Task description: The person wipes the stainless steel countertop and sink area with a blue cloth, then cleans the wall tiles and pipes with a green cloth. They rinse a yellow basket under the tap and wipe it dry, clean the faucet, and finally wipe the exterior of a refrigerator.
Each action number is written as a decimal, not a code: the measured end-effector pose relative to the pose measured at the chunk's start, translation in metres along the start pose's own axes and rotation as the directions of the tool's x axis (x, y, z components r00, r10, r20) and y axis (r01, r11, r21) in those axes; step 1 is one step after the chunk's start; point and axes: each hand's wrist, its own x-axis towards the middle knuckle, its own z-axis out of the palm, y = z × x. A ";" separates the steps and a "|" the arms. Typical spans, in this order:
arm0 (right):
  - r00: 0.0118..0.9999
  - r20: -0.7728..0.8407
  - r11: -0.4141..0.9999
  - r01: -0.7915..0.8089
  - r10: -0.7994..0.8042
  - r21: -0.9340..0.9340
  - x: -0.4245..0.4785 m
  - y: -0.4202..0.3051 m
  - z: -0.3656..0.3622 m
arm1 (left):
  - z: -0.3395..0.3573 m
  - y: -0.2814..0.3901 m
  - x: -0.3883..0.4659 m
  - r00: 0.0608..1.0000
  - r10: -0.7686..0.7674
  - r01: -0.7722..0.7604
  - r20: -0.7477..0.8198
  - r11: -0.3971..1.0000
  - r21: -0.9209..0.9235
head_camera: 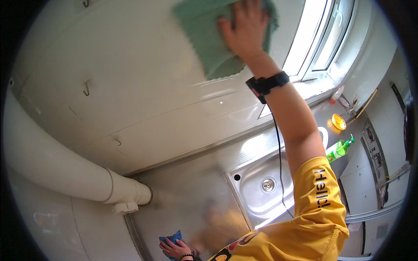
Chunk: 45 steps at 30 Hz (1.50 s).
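My right hand is raised high, its palm laid over a green cloth and pinning it against the white tiled wall. The cloth hangs past the fingers and its lower corner curls; both are slightly blurred. Around that wrist is a black strap with a small device, and a thin black cable runs down from it. Low in the view, my left hand holds a crumpled blue cloth on the stainless steel countertop. Part of the blue cloth is hidden beneath the fingers.
A steel sink is set into the counter below my right arm. A thick white pipe meets the counter at left. Metal hooks stick out from the wall. A green pump bottle, orange basket and window are at right.
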 end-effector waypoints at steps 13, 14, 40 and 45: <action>0.151 0.382 0.273 -0.918 0.912 -0.289 -0.452 0.019 0.175 | 0.021 -0.002 0.005 0.991 0.128 -0.127 -0.027 0.992 0.025; 0.020 0.463 0.204 -0.914 0.886 -0.350 -0.460 0.003 0.171 | 0.020 -0.001 0.007 0.993 0.120 -0.120 -0.010 0.993 0.019; 0.477 0.730 0.289 -0.701 -0.489 0.652 -0.269 -0.227 0.022 | 0.019 -0.011 0.007 0.997 0.036 -0.042 -0.062 0.994 -0.100; 0.972 0.138 0.867 0.098 -0.188 0.489 -0.240 -0.208 0.031 | 0.019 -0.013 0.003 0.997 0.046 -0.048 -0.056 0.998 -0.043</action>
